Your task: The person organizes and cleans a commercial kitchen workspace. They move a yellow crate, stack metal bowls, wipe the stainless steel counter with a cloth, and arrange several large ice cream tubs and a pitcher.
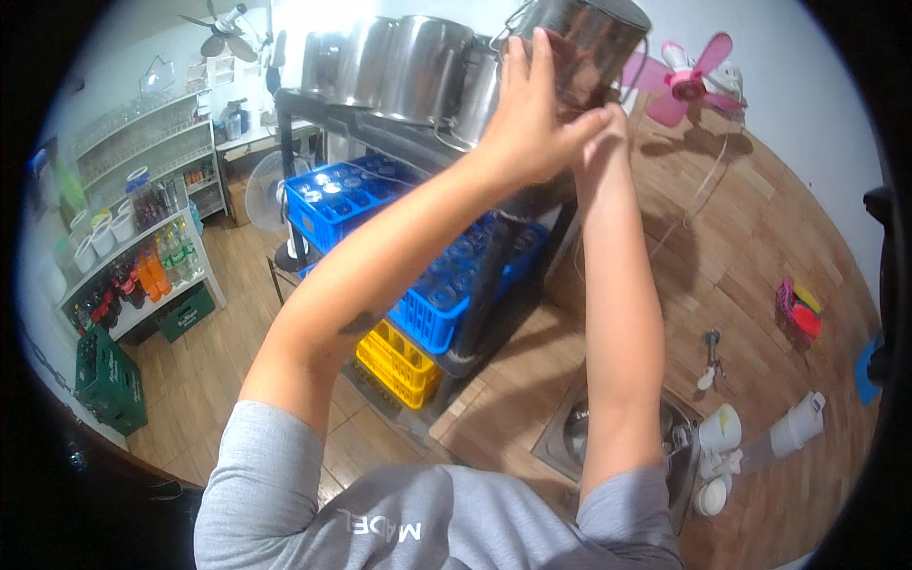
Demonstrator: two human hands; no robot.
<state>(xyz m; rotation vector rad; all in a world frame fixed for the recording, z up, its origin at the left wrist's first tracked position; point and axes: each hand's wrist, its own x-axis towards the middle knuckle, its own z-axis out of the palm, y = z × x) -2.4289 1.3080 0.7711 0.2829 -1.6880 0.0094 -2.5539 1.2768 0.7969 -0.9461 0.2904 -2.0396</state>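
Observation:
A large stainless steel pot (595,60) with wire side handles is tilted at the top of the view, by the end of a black rack (420,135). My left hand (533,117) is spread along its side, fingers pointing up and thumb out to the right. Under the pot's lower edge is my right hand (602,132), its fingers mostly hidden behind the left thumb and the pot. Several more steel pots (427,68) stand in a row on the rack's top shelf, to the left of my hands.
Blue crates (434,317) of glasses and yellow crates (399,363) fill the lower rack. A pink wall fan (687,85) is close right of the pot. At lower right are a sink (563,442), a faucet (712,356) and white containers (719,427). Bottle shelves (128,242) stand left.

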